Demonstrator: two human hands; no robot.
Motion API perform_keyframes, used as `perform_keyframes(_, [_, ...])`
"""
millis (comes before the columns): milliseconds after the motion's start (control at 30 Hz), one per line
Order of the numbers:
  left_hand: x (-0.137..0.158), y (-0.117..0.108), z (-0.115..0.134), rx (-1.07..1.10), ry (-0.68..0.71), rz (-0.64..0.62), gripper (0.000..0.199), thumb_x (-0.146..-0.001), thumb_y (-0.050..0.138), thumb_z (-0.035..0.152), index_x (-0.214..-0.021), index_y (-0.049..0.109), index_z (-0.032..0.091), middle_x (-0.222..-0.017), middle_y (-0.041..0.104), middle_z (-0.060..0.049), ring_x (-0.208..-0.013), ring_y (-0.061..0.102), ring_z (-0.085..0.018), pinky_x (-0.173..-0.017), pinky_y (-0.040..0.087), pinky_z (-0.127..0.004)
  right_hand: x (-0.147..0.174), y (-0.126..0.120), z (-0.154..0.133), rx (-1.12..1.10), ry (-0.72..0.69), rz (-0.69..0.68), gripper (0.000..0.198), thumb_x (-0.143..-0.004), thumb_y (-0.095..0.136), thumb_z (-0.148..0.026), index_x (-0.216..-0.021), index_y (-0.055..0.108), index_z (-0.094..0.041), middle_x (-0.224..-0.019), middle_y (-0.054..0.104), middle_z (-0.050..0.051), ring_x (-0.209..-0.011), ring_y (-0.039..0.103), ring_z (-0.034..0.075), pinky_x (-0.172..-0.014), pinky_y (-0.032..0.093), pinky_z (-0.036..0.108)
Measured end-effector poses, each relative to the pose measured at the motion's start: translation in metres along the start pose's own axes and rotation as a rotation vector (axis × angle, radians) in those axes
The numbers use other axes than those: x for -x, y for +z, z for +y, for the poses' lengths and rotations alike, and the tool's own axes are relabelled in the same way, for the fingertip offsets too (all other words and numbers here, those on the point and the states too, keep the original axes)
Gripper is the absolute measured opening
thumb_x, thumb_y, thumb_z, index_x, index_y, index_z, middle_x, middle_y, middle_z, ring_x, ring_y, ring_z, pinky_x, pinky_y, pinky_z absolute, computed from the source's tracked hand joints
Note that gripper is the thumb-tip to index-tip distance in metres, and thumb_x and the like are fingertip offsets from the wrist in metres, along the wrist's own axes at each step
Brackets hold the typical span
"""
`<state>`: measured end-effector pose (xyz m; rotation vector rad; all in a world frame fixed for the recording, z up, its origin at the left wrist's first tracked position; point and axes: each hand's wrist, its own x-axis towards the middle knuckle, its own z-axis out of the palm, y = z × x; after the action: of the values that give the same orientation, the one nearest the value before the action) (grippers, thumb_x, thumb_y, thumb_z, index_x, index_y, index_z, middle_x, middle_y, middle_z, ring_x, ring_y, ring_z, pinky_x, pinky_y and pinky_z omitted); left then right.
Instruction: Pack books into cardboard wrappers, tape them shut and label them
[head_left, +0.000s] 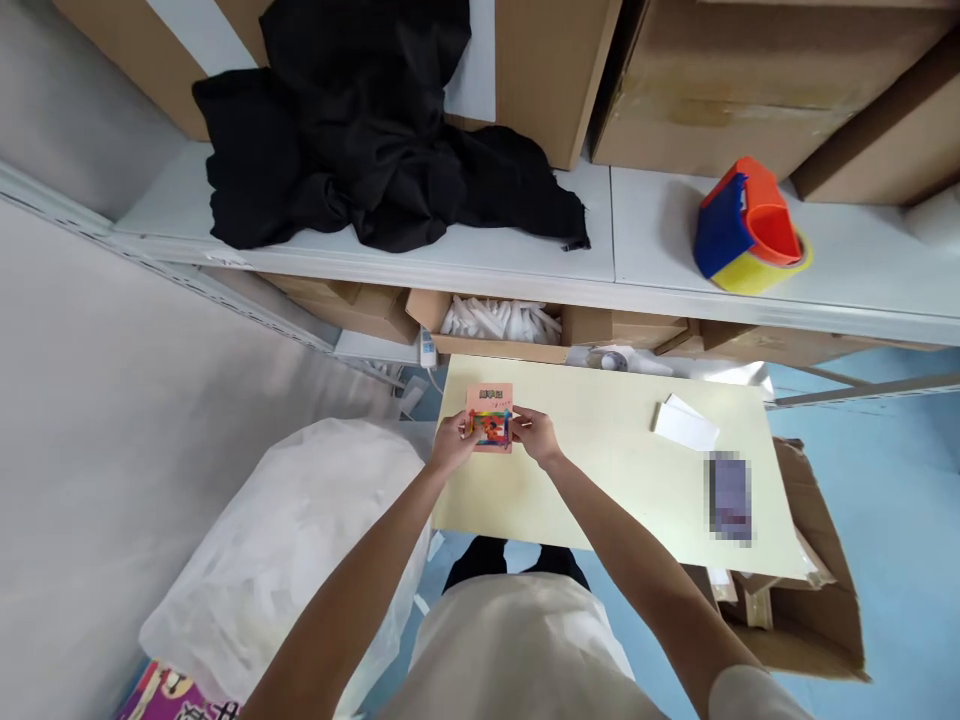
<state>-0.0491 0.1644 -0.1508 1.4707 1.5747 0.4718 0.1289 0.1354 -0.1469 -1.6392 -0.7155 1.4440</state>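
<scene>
A small, flat pink booklet or card (490, 394), printed with dark characters and a bright picture in a rainbow-coloured frame, is held upright over the left part of the pale yellow table (585, 470). My left hand (453, 442) grips its left edge, the thumb lying over the front. At the right edge, the fingers of my right hand (535, 434) pinch it. Its thickness and back are hidden from me. Farther right on the table lie white paper slips (685, 424) and a blurred-out dark, phone-shaped object (730, 497).
An open carton of white pieces (491, 350) sits behind the table, under a shelf (525, 262). Black cloth (382, 150) and a tape dispenser (750, 230) rest on that shelf. A large white bag (300, 540) stands left; an open cardboard box (821, 600) is right.
</scene>
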Motion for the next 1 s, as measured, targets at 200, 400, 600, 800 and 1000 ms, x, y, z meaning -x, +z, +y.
perform_keyframes(200, [-0.078, -0.01, -0.024, -0.098, -0.01, 0.046, 0.006, -0.069, 0.064, 0.023, -0.068, 0.06, 0.019, -0.068, 0.06, -0.001, -0.078, 0.062, -0.018, -0.072, 0.049, -0.03, -0.079, 0.044, 0.017, 0.092, 0.056, 0.106, 0.03, -0.072, 0.058, -0.016, -0.101, 0.067, -0.016, -0.079, 0.069, 0.004, -0.064, 0.063, 0.013, -0.062, 0.057, 0.028])
perform_keyframes(400, [-0.107, -0.008, -0.044, -0.126, 0.012, 0.085, 0.012, -0.065, 0.065, 0.017, -0.077, 0.062, 0.019, -0.076, 0.059, -0.005, -0.096, 0.058, -0.025, -0.085, 0.046, -0.038, -0.108, 0.058, 0.032, 0.192, 0.043, 0.047, 0.03, -0.069, 0.058, -0.009, -0.093, 0.07, -0.023, -0.081, 0.07, -0.001, -0.077, 0.065, 0.015, -0.072, 0.055, 0.027])
perform_keyframes(600, [-0.11, -0.011, -0.047, -0.099, 0.02, 0.133, 0.029, -0.059, 0.065, 0.007, -0.086, 0.063, 0.019, -0.084, 0.059, -0.009, -0.102, 0.057, -0.03, -0.093, 0.044, -0.043, -0.109, 0.059, 0.025, 0.298, 0.005, 0.011, 0.039, -0.064, 0.062, -0.006, -0.098, 0.069, -0.023, -0.093, 0.069, 0.001, -0.085, 0.063, 0.016, -0.079, 0.052, 0.029])
perform_keyframes(800, [-0.082, -0.023, -0.011, -0.08, 0.106, 0.159, 0.031, -0.064, 0.062, 0.01, -0.094, 0.063, 0.018, -0.092, 0.062, -0.009, -0.104, 0.057, -0.029, -0.097, 0.043, -0.046, -0.051, 0.03, -0.005, 0.298, -0.105, 0.06, 0.055, -0.069, 0.065, -0.019, -0.123, 0.056, -0.021, -0.109, 0.061, 0.009, -0.083, 0.061, 0.015, -0.074, 0.053, 0.031])
perform_keyframes(1000, [-0.027, -0.002, 0.106, 0.01, 0.476, -0.18, 0.027, -0.076, 0.059, 0.024, -0.102, 0.065, 0.021, -0.097, 0.065, -0.007, -0.079, 0.064, -0.018, -0.074, 0.053, -0.033, 0.061, -0.092, -0.087, 0.311, -0.598, 0.196, 0.025, -0.082, 0.057, -0.035, -0.104, 0.065, -0.024, -0.092, 0.063, 0.005, -0.068, 0.059, 0.014, -0.065, 0.051, 0.03])
